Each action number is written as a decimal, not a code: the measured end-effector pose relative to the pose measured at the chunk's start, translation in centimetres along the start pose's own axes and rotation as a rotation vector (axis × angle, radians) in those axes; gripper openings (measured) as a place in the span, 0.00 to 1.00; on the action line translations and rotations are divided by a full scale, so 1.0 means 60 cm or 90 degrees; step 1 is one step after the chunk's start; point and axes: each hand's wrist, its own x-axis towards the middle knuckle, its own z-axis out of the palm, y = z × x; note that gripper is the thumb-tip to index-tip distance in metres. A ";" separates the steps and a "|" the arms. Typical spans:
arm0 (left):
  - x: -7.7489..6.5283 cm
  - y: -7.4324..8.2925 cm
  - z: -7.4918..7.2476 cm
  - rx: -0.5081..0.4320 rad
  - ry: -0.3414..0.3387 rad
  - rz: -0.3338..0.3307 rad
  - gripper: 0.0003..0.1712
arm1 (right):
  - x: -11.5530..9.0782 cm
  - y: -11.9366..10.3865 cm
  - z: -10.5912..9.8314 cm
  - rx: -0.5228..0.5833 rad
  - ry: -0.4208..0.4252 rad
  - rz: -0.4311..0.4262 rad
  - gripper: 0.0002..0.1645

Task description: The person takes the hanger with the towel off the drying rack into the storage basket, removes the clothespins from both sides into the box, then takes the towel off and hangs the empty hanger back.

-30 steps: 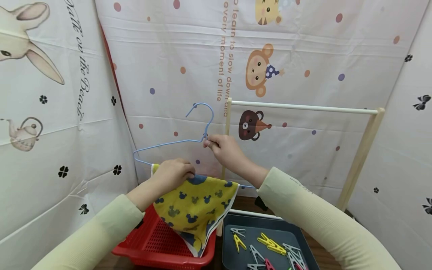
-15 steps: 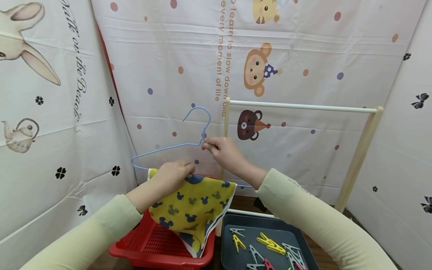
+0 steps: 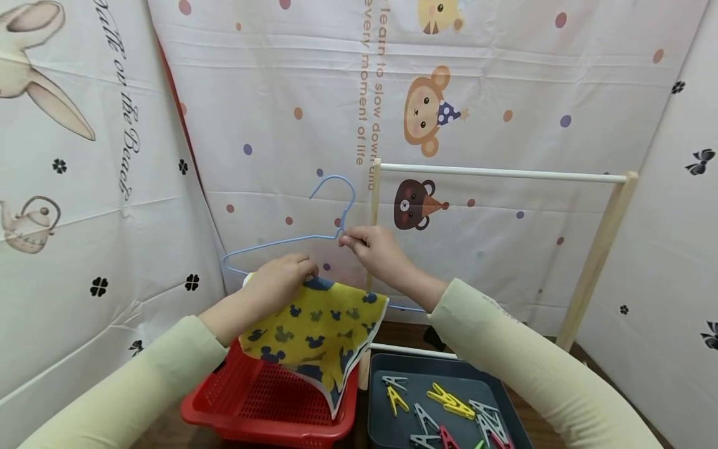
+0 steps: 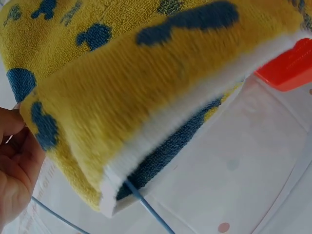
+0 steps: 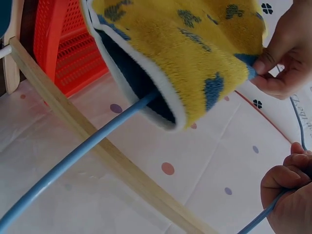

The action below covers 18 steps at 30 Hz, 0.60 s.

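A yellow towel [image 3: 320,330] with blue mouse-head prints and white edging is draped over the lower bar of a blue wire hanger [image 3: 280,242]. My left hand [image 3: 275,282] pinches the towel's folded top edge, as the right wrist view also shows. My right hand [image 3: 374,249] grips the hanger just below its hook, holding it tilted in the air. In the right wrist view, the hanger's bar [image 5: 92,139] runs into the fold of the towel. The towel's lower corner hangs over the red basket [image 3: 193,411].
A rack with a white top rail [image 3: 505,174] and wooden posts [image 3: 597,262] stands behind and to the right. In front of it, a dark grey tray [image 3: 378,411] holds several clothespins [image 3: 451,402] in yellow, grey and red. Printed white cloth [image 3: 477,262] surrounds the area.
The left hand has shifted slightly up and left, drawing the towel with it. The towel's lower corner has lifted a little. The right hand keeps its hold on the hanger.
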 end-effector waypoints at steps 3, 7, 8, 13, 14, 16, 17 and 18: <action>0.004 -0.001 -0.004 -0.015 0.001 -0.007 0.07 | -0.001 0.002 -0.001 -0.005 0.002 -0.001 0.16; 0.007 -0.004 -0.009 -0.035 0.007 -0.012 0.05 | -0.001 0.000 -0.001 -0.006 -0.001 0.000 0.16; 0.007 -0.004 -0.010 -0.040 0.009 -0.013 0.05 | -0.001 0.000 0.000 -0.006 -0.001 0.000 0.16; 0.008 -0.006 -0.017 -0.052 0.020 -0.010 0.05 | 0.000 0.003 0.003 -0.008 -0.001 0.001 0.16; 0.008 -0.006 -0.019 -0.054 0.021 -0.011 0.05 | 0.000 0.004 0.003 -0.008 -0.002 0.001 0.16; 0.009 -0.005 -0.023 -0.061 0.020 -0.015 0.06 | -0.001 0.005 0.004 -0.007 -0.004 0.006 0.16; 0.009 -0.005 -0.025 -0.066 0.017 -0.020 0.06 | -0.002 0.005 0.005 -0.005 -0.005 0.008 0.16; 0.010 -0.005 -0.028 -0.069 0.015 -0.024 0.06 | -0.002 0.006 0.005 -0.006 -0.005 0.010 0.16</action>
